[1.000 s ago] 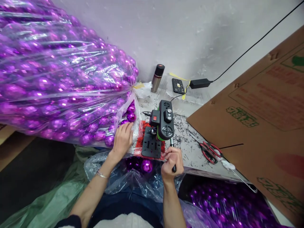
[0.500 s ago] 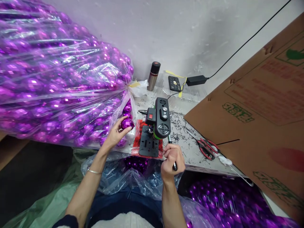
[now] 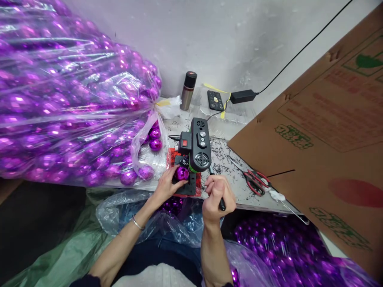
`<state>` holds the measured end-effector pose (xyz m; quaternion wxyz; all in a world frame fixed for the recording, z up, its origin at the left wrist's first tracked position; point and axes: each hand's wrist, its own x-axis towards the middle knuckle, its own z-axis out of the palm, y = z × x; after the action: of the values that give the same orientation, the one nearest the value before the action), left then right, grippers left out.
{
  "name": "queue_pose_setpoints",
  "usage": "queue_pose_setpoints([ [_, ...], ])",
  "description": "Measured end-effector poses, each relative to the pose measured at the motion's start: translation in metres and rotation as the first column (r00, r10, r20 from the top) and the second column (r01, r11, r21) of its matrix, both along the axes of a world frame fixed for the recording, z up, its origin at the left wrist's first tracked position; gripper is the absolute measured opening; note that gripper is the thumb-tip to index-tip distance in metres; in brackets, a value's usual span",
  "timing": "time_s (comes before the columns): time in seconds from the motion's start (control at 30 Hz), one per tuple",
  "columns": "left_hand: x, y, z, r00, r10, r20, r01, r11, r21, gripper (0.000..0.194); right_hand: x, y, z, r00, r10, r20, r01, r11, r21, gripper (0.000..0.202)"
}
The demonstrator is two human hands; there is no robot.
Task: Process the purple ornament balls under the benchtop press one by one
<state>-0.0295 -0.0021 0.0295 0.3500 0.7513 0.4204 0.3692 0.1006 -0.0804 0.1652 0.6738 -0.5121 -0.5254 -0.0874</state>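
Note:
A shiny purple ball (image 3: 182, 173) is between the thumb and fingers of my left hand (image 3: 168, 184), over the black base plate (image 3: 190, 186) of a small machine. The machine's black head (image 3: 200, 144) has two round grilles and stands just beyond the ball. My right hand (image 3: 219, 195) is wrapped round the machine's black lever handle (image 3: 222, 205), right of the plate. Under the base plate lies a red mat (image 3: 198, 184). Two more purple balls (image 3: 155, 144) rest at the mouth of the clear bag, left of the machine.
A big clear bag of purple balls (image 3: 74, 107) fills the left. Behind stand a flask (image 3: 188, 91) and a phone (image 3: 215, 100). Red-handled scissors (image 3: 256, 182) lie right, beside a cardboard box (image 3: 323, 131). More purple balls (image 3: 281, 247) are below the table edge.
My left hand has moved right with a purple ball, from the bag's mouth to the machine's base plate. My right hand still grips the lever. The view has shifted slightly.

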Motion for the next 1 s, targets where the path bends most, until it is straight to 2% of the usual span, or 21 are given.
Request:
queue_pose_setpoints([
  [0.17,0.013,-0.003,-0.003,0.996,-0.023,-0.087,0.037,0.986,0.165,0.059,0.0,-0.003,-0.003,0.999,-0.027,0.022,0.028,0.999,-0.032,0.037],
  [0.33,0.024,-0.005,-0.015,0.997,0.023,-0.077,-0.008,0.983,0.184,0.061,0.001,-0.006,-0.007,0.999,-0.014,0.041,0.015,0.999,-0.033,0.036],
  [0.43,0.023,-0.005,-0.02,0.998,0.012,-0.067,0.0,0.983,0.183,0.06,0.002,-0.006,-0.02,0.999,-0.007,0.046,0.008,1.0,-0.025,0.036],
  [0.6,0.021,-0.006,-0.021,0.999,0.006,-0.044,0.003,0.981,0.194,0.062,0.0,-0.002,-0.055,0.997,-0.041,0.062,0.037,0.998,0.054,0.041],
  [0.7,0.021,-0.006,-0.021,0.999,0.004,-0.033,0.002,0.98,0.199,0.062,-0.001,0.0,-0.07,0.996,-0.053,0.067,0.047,0.995,0.082,0.041],
  [1.0,0.022,-0.007,-0.02,0.999,0.005,-0.043,0.004,0.979,0.202,0.064,-0.002,0.001,-0.076,0.995,-0.079,0.056,0.074,0.993,0.092,0.041],
])
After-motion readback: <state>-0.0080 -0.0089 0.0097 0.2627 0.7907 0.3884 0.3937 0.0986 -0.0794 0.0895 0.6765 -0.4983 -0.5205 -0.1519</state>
